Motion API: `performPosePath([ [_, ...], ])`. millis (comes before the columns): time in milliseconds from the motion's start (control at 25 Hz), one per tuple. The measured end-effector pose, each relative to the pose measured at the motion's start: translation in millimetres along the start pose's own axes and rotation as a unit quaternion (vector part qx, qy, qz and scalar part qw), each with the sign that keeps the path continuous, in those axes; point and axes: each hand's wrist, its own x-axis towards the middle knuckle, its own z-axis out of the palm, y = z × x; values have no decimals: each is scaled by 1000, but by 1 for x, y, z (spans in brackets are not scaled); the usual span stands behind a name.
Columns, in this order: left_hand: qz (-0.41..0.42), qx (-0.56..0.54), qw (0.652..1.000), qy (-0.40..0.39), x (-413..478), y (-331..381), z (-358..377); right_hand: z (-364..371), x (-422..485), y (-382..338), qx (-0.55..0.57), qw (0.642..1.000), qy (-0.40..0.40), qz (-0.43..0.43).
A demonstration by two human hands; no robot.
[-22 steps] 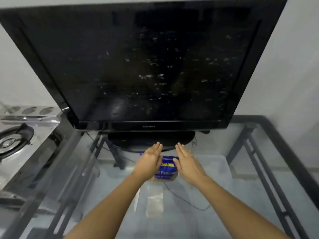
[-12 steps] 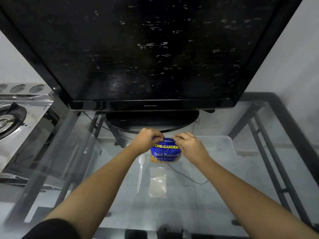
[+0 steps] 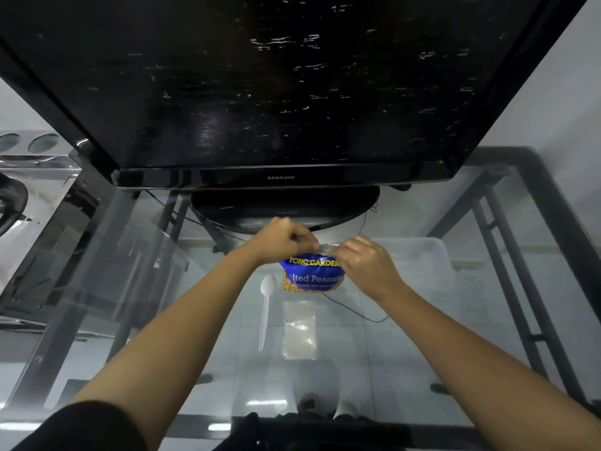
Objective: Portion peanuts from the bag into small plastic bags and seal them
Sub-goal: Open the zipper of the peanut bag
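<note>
Squarely in the middle, we hold the blue peanut bag upright by its top edge, just in front of the television's round base; whether its bottom rests on the glass worktop we cannot tell. Our left hand is curled, thumb and fingers pinching the left end of the bag's clear top strip. Our right hand pinches the right end, its fingers bent over the upper corner. Nearer to us than the bag, the small plastic bags lie flat on the worktop. A white plastic spoon lies just to their left, bowl pointing away from us. A thin black cable trails out from behind the bag toward the right. Farther back, the dark television fills the upper view, and a metal stove sits at the far left edge.
</note>
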Motion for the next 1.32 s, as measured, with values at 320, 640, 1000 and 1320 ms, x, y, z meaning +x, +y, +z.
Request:
performPosePath([
  [320,1,89,995,34,19,5,9,0,3,-1,22,999,-29,14],
  [640,99,177,962,180,18,15,6,-31,5,3,160,970,-182,26],
  [1000,-53,52,996,45,-14,14,-4,-29,11,5,218,940,-140,222],
  [1320,-47,58,996,52,-23,11,0,-42,11,11,230,931,-145,243],
])
